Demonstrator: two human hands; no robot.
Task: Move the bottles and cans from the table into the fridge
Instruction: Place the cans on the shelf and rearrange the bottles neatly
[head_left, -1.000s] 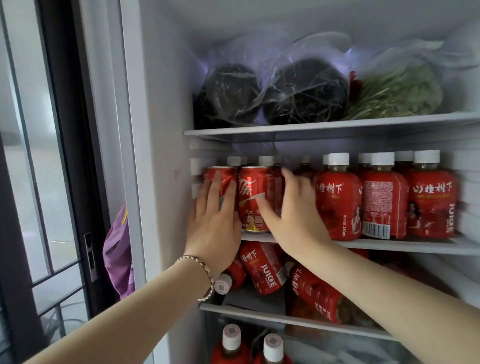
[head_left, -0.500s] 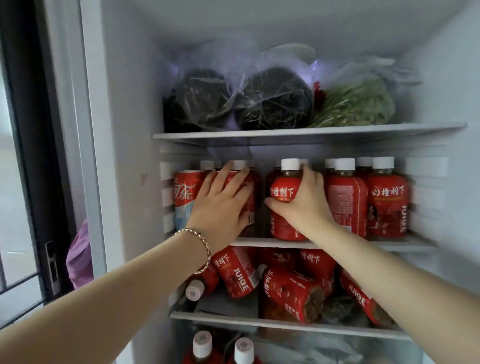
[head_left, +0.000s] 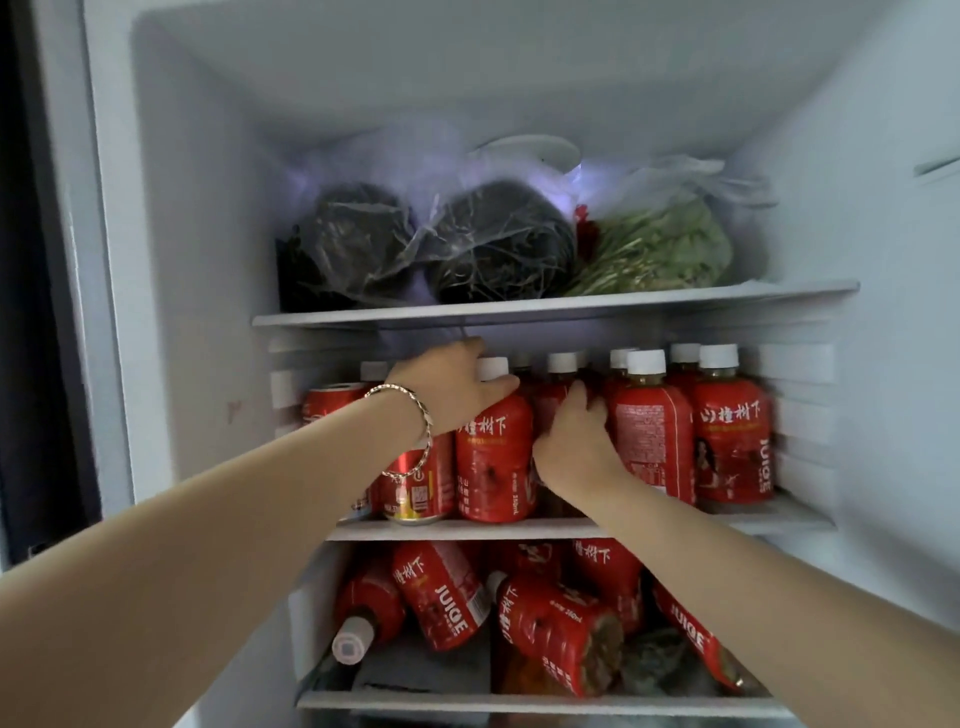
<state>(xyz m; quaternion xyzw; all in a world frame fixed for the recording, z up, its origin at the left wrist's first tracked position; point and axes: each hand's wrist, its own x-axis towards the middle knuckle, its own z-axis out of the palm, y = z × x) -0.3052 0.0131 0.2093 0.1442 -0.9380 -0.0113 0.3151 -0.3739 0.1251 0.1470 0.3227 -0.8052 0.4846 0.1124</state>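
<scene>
The fridge's middle shelf (head_left: 467, 530) carries red cans (head_left: 415, 483) at the left and several upright red juice bottles with white caps (head_left: 732, 441). My left hand (head_left: 447, 387), with a bracelet on its wrist, grips the shoulder of the front red juice bottle (head_left: 493, 467) just below its cap. My right hand (head_left: 574, 447) sits right of that bottle, its fingers curled round a partly hidden red bottle (head_left: 553, 410) behind. Both bottles stand on the shelf.
The top shelf (head_left: 550, 306) bears bagged dark and green vegetables (head_left: 498, 244). On the lower shelf (head_left: 519, 704) several red bottles (head_left: 441, 597) lie on their sides. The fridge's left wall (head_left: 197, 364) is near my left forearm; its right wall (head_left: 883, 389) stands beyond the bottles.
My left hand left the cans and moved right onto the top of the front bottle. My right hand shifted from that bottle to the one behind. The view moved closer and left.
</scene>
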